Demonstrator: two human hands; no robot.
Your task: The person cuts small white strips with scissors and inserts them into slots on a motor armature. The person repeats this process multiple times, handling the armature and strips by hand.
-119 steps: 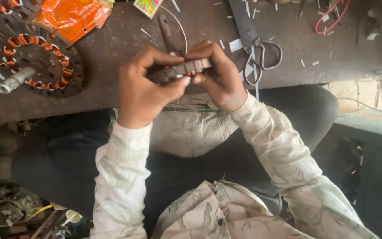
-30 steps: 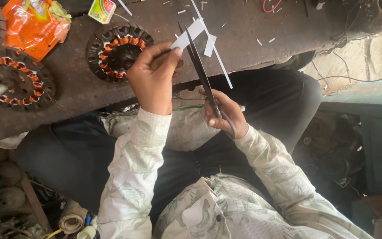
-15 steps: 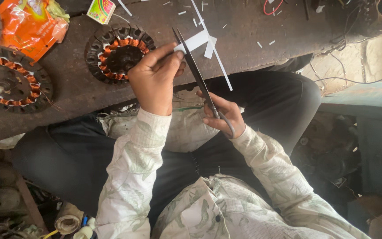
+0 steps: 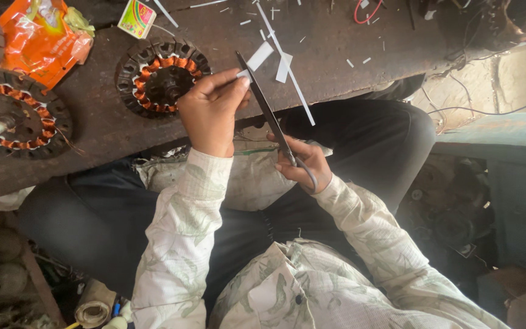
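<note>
Pinching a white paper strip (image 4: 259, 56) in the left hand (image 4: 211, 109), right hand (image 4: 302, 164) clasping the long scissors (image 4: 266, 109), both grips tight

The scissors (image 4: 269, 116) in the middle of the frame have long blades of dark, dull metal with a matt look. The strip (image 4: 260, 56) at their tip looks like white paper, flat and smooth; more such paper pieces (image 4: 284, 67) lie in the upper middle. The workbench (image 4: 336, 49) across the top seems to be rough, stained, dark wood or metal; I cannot tell which. On it, upper left, the round stator (image 4: 161, 76) is of dark metal with shiny copper wire windings. The bag (image 4: 41, 36) in the upper left corner is glossy orange plastic, crumpled. The sleeves (image 4: 178, 237) are soft printed cloth.
</note>
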